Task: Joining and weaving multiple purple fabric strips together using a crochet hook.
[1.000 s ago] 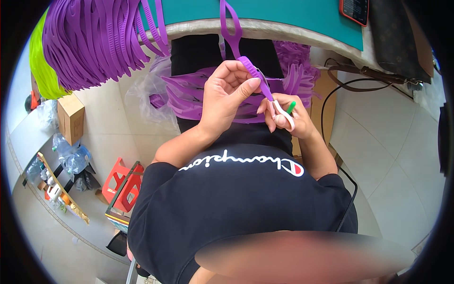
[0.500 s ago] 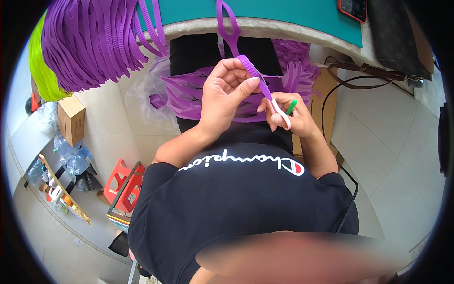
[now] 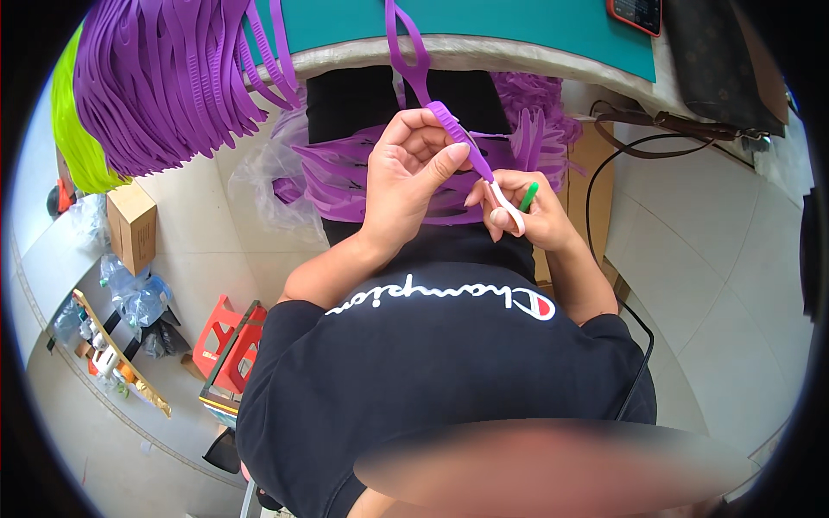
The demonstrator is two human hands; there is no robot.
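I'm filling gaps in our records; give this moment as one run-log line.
left grip: pinching ribbed purple strap | right grip: holding white-handled tool, apparently scissors | purple strap bundle: overhanging teal table edge

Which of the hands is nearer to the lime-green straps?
Left. The left hand, pinching a purple strap, is to the right of the lime-green straps; the right hand, holding a white-handled tool, is farther right.

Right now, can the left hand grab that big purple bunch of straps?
Probably yes: the purple bunch hangs at the table edge, on that side, and nothing seems to block the way. But the left hand is pinching a purple strap, so it might need to let go first.
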